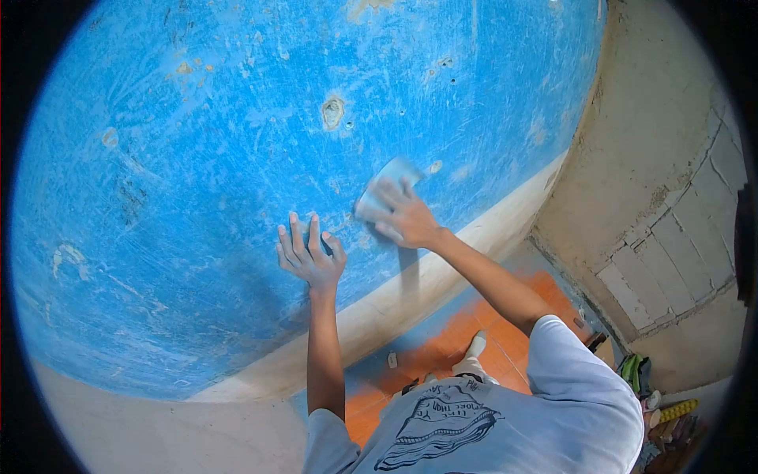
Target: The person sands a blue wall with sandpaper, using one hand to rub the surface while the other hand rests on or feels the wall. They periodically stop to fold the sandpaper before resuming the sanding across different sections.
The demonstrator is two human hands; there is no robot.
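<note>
A blue painted wall [237, 158] with scratches, pale scuffs and chipped spots fills most of the view. My left hand [310, 254] lies against it with the fingers spread and holds nothing. To its right, my right hand [404, 215] presses a pale, light-blue sheet [401, 171] against the wall; the hand and sheet are slightly blurred. The sheet's lower part is hidden under my fingers. Above the two hands is a chipped hole [332, 113] in the paint.
A cream band [379, 312] runs along the wall's bottom. Below are orange floor tiles [450, 341] with bluish dust and a small pale object [392, 360]. At the right stands a bare plaster wall [632, 158], with assorted items [671, 415] piled at the lower right.
</note>
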